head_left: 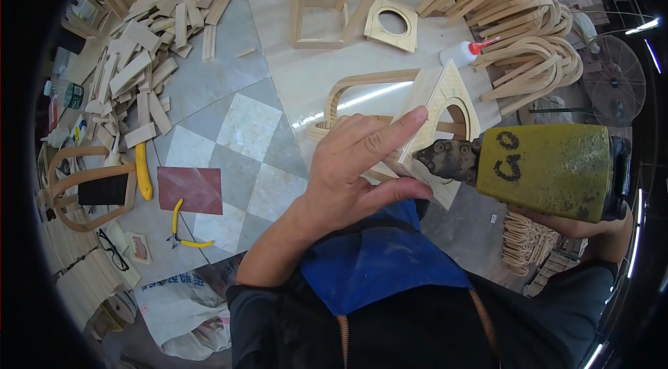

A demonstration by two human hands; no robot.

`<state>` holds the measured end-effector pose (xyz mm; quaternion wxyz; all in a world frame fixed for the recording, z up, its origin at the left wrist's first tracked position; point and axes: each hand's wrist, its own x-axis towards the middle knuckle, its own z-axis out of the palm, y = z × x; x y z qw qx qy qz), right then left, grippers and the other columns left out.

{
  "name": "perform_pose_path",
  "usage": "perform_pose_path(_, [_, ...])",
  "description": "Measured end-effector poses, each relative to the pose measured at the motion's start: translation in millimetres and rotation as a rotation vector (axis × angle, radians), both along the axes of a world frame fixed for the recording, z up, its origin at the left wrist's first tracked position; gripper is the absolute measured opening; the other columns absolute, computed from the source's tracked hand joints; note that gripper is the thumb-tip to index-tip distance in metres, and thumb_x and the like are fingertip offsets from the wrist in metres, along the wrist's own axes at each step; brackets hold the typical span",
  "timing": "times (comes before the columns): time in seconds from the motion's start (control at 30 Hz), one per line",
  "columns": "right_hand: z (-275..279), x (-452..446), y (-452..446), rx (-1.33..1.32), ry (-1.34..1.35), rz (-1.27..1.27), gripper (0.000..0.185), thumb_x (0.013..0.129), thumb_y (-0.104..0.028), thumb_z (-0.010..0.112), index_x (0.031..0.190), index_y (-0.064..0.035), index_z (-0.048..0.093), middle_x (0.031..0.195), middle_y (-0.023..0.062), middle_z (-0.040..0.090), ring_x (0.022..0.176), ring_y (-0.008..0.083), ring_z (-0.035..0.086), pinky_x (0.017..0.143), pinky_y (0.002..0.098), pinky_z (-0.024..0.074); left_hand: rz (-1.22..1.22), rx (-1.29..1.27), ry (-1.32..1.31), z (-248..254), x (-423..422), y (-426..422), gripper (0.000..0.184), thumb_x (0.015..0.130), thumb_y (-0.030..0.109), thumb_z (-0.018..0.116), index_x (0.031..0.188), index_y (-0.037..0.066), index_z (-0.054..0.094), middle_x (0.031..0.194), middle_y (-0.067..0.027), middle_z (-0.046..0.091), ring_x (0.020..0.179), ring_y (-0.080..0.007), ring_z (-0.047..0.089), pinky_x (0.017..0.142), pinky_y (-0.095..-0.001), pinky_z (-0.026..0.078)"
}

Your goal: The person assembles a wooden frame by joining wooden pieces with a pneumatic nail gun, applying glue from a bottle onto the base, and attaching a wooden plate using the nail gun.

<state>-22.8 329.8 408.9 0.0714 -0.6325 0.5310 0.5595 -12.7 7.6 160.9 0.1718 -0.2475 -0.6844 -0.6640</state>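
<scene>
My left hand [369, 160] lies against a wooden panel [454, 91] with a round hole, its fingers and thumb spread along the panel's near edge. The panel stands tilted at the end of a curved wooden frame [376, 79]. A yellow-green power tool [546, 171] with black marks has its dark metal nose at the panel's lower edge, just right of my left fingertips. My right hand [550, 221] is under the tool, mostly hidden by its body; its fingers do not show.
Wood pieces [139, 56] are heaped at the back left. Bent wooden frames [529, 63] line the back right, near a white glue bottle [456, 53] with a red cap. Yellow-handled pliers [178, 226] and a dark red sheet [189, 189] lie left. A fan [614, 82] stands far right.
</scene>
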Motion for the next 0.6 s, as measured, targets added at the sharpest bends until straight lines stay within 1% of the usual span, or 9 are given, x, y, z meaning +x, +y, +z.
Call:
perform_pose_path(0.27, [-0.1, -0.9, -2.4, 0.075, 0.047, 0.107, 0.063, 0.111, -0.026, 0.058, 0.168, -0.0377, 0.035, 0.172, -0.0014, 0.042, 0.148, 0.0289, 0.055, 0.119, 0.0525, 0.0553, 0.0, 0.024, -0.023, 0.4, 0.8, -0.8, 0.087, 0.069, 0.032, 0.1, 0.145, 0.004, 0.07, 0.115, -0.0077, 0.078, 0.087, -0.0174, 0.06, 0.089, -0.0314, 0.047])
perform_pose_path(0.6, [4.5, 1.7, -7.5, 0.161, 0.103, 0.221, 0.062, 0.112, -0.026, 0.055, 0.17, -0.0331, 0.032, 0.174, 0.0005, 0.039, 0.152, 0.0294, 0.051, 0.118, 0.0524, 0.0557, 0.004, 0.018, -0.01, -0.2, 0.1, 0.2, 0.085, 0.07, 0.032, 0.099, 0.145, 0.004, 0.071, 0.118, -0.0091, 0.079, 0.088, -0.0175, 0.062, 0.089, -0.0318, 0.047])
